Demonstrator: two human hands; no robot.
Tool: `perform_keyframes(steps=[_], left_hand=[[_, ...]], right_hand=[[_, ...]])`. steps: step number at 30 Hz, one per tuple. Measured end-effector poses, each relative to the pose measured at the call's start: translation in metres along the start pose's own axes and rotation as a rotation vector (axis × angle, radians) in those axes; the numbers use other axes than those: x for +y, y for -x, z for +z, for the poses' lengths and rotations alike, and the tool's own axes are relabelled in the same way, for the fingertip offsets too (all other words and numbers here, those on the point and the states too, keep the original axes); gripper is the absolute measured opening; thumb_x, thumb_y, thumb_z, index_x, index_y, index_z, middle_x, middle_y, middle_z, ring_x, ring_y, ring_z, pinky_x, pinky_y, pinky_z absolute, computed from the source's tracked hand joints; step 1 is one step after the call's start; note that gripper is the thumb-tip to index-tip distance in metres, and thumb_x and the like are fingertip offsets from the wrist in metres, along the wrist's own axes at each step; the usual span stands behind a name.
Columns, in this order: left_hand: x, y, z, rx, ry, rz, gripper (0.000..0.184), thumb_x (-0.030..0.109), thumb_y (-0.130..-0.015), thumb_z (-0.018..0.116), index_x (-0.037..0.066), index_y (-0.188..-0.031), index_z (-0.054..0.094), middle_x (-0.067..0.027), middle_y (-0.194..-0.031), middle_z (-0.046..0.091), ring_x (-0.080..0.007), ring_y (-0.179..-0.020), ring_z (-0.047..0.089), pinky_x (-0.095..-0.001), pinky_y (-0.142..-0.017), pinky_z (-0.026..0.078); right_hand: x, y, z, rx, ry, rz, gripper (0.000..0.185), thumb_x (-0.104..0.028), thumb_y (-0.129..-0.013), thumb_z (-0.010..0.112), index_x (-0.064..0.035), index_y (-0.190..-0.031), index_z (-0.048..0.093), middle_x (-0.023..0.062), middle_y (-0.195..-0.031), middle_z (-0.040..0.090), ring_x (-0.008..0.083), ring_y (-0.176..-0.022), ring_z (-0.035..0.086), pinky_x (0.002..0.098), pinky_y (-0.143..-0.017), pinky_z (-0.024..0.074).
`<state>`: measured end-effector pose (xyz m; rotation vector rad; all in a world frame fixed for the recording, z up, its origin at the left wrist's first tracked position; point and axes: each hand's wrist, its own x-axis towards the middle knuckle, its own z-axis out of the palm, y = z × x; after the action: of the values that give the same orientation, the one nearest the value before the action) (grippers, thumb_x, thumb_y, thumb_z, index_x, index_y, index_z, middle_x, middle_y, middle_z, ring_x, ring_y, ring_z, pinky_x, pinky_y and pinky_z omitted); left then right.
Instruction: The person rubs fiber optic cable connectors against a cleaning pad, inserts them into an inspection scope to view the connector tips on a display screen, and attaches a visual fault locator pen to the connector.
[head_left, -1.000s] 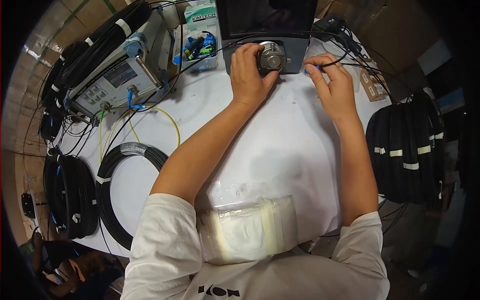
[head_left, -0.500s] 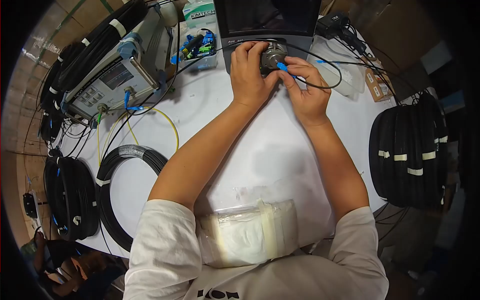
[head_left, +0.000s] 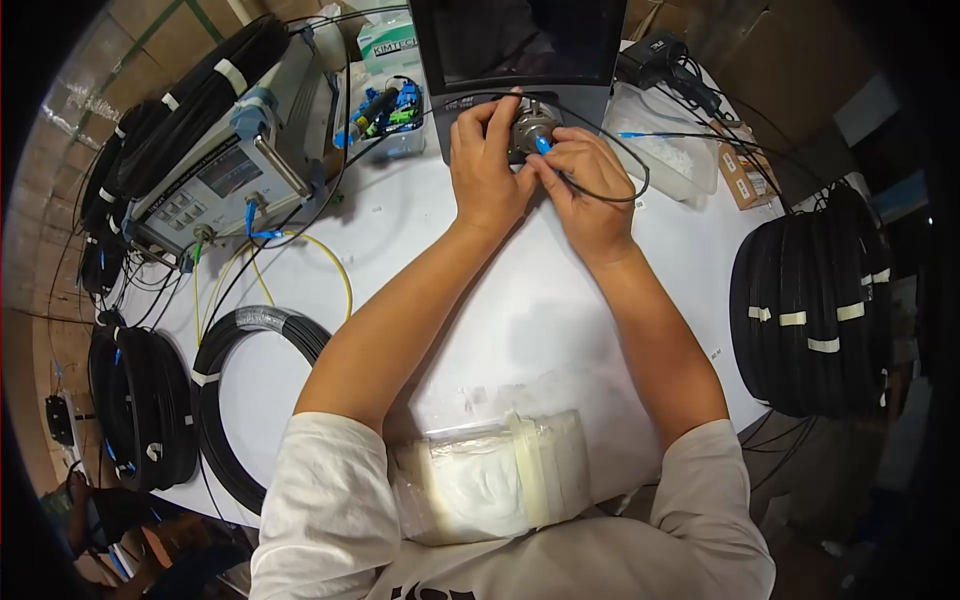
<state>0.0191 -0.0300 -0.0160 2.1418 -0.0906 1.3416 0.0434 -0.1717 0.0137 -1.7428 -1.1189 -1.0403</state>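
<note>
– Left hand?
– At 12 o'clock, thumb and fingers clamped around the 9 o'clock side of the metal fixture.
– And the blue fibre connector?
– At the fixture's 5 o'clock side, pinched in the fingertips of the right hand; cannot tell whether seated.
– Any tips?
– Better to brace the fixture, hold the connector square, leave the black cable slack.
</note>
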Motion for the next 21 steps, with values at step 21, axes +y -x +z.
perform_keyframes(steps=[21], left_hand=[[0.001, 0.0, 0.0, -0.013, 0.004, -0.014, 0.065, 0.007, -0.072, 0.083, 0.011, -0.133, 0.062, -0.0135, -0.126, 0.06, -0.0363, -0.117, 0.058, -0.0439, -0.097, 0.051]], right_hand=[[0.015, 0.017, 0.01, -0.054, -0.142, 0.4, 0.061, -0.022, -0.08, 0.091, 0.0011, -0.128, 0.062, 0.0143, -0.118, 0.065, 0.0266, -0.102, 0.069, 0.0361, -0.089, 0.0577]])
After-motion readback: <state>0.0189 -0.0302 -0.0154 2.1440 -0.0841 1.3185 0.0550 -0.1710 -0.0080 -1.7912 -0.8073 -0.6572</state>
